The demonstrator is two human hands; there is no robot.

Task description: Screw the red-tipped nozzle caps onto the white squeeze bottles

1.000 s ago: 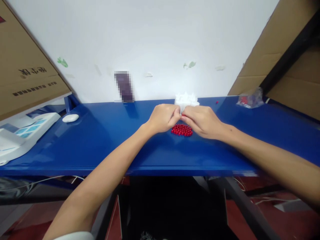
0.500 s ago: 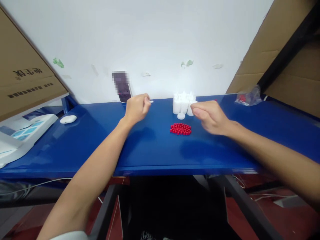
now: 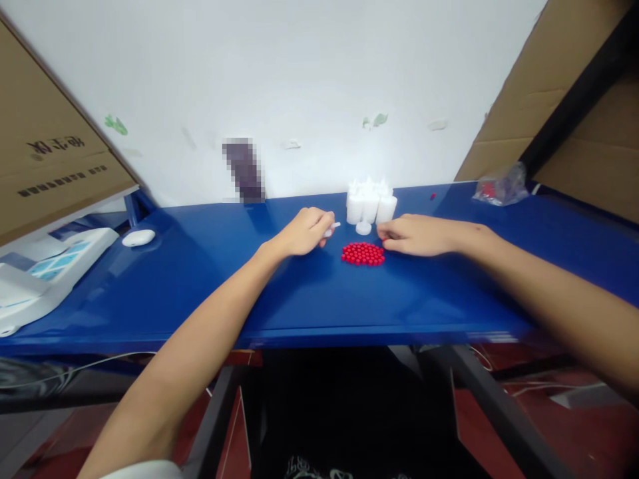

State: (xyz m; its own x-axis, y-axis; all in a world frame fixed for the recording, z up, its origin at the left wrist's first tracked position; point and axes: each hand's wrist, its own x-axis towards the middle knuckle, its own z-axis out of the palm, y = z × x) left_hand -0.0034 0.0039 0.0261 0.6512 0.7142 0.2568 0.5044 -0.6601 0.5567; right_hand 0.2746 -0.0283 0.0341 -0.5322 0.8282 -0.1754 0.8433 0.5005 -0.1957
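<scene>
My left hand (image 3: 312, 231) is closed around a small white nozzle-like piece (image 3: 333, 229); its narrow tip sticks out past the thumb, and the rest is hidden in the fingers. My right hand (image 3: 414, 234) is closed, fingertips down at the right edge of a tight cluster of small red caps (image 3: 363, 254). A bit of red shows by its thumb and index finger, which seem pinched on one cap. Just behind the cluster lies a round white lid (image 3: 363, 228). Several white bottles with pointed tops (image 3: 369, 203) stand together behind it.
On the blue table (image 3: 299, 299), a clear plastic bag (image 3: 500, 187) with red bits lies at the right, and a stray red cap (image 3: 432, 196) near the wall. A phone (image 3: 244, 169) leans on the wall. A white case (image 3: 138, 238) and white device (image 3: 60, 273) stand left.
My left hand has moved right and slightly down with the white piece. My right hand has come down from beside the bottles to the edge of the red caps.
</scene>
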